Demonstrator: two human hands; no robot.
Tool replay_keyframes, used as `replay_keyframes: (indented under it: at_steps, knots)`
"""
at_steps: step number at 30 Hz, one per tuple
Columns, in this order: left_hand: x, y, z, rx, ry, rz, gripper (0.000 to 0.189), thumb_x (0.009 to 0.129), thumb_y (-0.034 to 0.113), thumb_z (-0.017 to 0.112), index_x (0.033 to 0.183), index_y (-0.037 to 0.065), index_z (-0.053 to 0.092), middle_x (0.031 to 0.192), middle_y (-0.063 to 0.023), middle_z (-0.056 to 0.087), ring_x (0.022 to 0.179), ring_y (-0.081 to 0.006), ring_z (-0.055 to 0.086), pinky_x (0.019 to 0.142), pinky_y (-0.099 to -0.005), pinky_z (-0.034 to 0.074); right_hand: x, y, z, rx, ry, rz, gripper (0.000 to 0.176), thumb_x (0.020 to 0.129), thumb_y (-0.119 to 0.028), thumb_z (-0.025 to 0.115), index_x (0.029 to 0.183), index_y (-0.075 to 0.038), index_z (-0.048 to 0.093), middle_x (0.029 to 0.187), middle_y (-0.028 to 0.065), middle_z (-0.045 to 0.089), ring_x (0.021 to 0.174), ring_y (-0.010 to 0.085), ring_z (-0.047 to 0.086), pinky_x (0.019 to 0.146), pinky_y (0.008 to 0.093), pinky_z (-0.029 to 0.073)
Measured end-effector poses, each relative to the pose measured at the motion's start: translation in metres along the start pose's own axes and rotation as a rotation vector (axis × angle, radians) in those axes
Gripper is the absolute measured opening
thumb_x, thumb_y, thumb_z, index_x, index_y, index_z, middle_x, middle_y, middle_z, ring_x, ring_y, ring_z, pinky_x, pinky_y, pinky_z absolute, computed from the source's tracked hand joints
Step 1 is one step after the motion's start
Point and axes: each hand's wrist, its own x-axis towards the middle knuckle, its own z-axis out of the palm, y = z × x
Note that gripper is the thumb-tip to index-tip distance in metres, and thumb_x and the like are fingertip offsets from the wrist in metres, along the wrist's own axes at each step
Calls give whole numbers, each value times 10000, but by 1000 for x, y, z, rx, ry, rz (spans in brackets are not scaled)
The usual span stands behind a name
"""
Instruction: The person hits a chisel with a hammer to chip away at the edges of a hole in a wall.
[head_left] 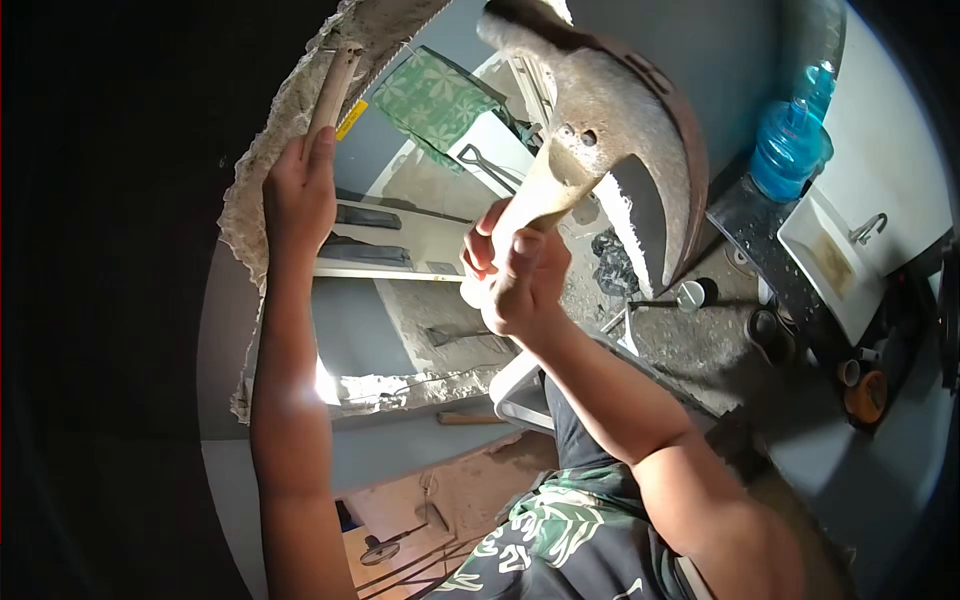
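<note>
My right hand (525, 270) is wrapped around the handle of a claw hammer (620, 115), raised close in front of the camera. Its worn metal head fills the upper middle, with the curved part pointing down to the right. Over on the left, my left hand (303, 190) grips a chisel (333, 88), a narrow pale shaft whose upper end lies at the rough broken edge of the wall opening (262, 190). A small yellow piece (352, 119) shows just beside this hand. The fingers hide the lower part of the shaft.
Through the opening appear a green floral cloth (430, 100), a shovel handle (485, 165) and a shelf (385, 268). At right stand blue water jugs (785, 160) and a sink (800, 235). A black bag (613, 262) lies on the floor; a pale chair (515, 385) is close by me.
</note>
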Motion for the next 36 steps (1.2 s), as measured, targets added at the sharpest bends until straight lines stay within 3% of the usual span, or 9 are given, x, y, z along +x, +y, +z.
replay_keyframes:
  at_steps: [5, 7, 11, 13, 17, 23, 27, 31, 36]
  knots:
    - [1, 46, 0, -5, -9, -210, 521, 966, 453, 518, 783, -28, 599, 611, -134, 558, 557, -234, 548, 580, -385, 445, 61, 48, 31, -355, -77, 327, 419, 1030, -399, 402, 838, -38, 496, 667, 25, 499, 538, 125, 486, 497, 283, 391]
    - [4, 55, -1, -15, -4, -261, 529, 965, 447, 512, 773, -39, 593, 611, -159, 567, 567, -277, 576, 594, -400, 457, 73, 35, 26, -113, 14, 500, 506, 1017, -495, 384, 785, -52, 466, 575, 12, 463, 500, 114, 483, 470, 294, 399]
    - [6, 58, 3, 19, -9, -220, 526, 971, 435, 489, 812, -51, 610, 671, -205, 604, 672, -346, 644, 643, -414, 483, 71, -8, 22, 78, 137, 370, 502, 999, -537, 391, 773, -90, 423, 519, -29, 393, 392, 54, 374, 352, 239, 321]
    - [10, 56, 5, -110, -38, -234, 387, 976, 374, 540, 848, 13, 595, 581, 38, 425, 395, -41, 348, 334, -250, 238, 76, -14, 30, 153, 166, 288, 507, 997, -541, 392, 775, -86, 427, 520, -26, 400, 388, 61, 387, 344, 240, 323]
    - [15, 87, -3, -239, -85, -400, 362, 971, 360, 547, 882, 10, 569, 590, 17, 440, 406, -46, 362, 340, -237, 237, 95, -5, 41, -107, -62, 647, 546, 996, -537, 398, 767, -46, 460, 519, 30, 440, 386, 132, 473, 325, 301, 380]
    - [17, 110, -12, -373, -110, -472, 347, 974, 341, 539, 839, 21, 546, 592, 6, 449, 417, -68, 376, 362, -254, 274, 107, -26, 39, -37, 134, 309, 515, 1016, -501, 368, 724, -78, 406, 502, 12, 410, 341, 132, 438, 307, 280, 353]
    - [21, 118, -12, -283, -139, -478, 404, 971, 352, 538, 756, 11, 547, 592, -23, 479, 422, -97, 404, 368, -263, 287, 115, -13, 44, -239, -87, 715, 553, 1012, -500, 386, 749, -22, 478, 557, 72, 485, 403, 179, 499, 345, 343, 400]
    - [28, 118, -12, -303, -135, -473, 453, 969, 351, 507, 781, -52, 593, 555, -80, 539, 432, -173, 510, 410, -336, 396, 99, -5, 32, -302, -81, 688, 519, 1001, -528, 403, 766, -68, 446, 569, 3, 408, 402, 114, 406, 346, 306, 346]
    - [25, 100, 4, -91, -120, -436, 542, 967, 393, 499, 1105, -120, 603, 861, -250, 678, 675, -298, 687, 575, -398, 529, 96, -38, 29, 106, 158, 467, 598, 956, -644, 380, 779, -75, 438, 543, 8, 389, 395, 120, 390, 362, 311, 351]
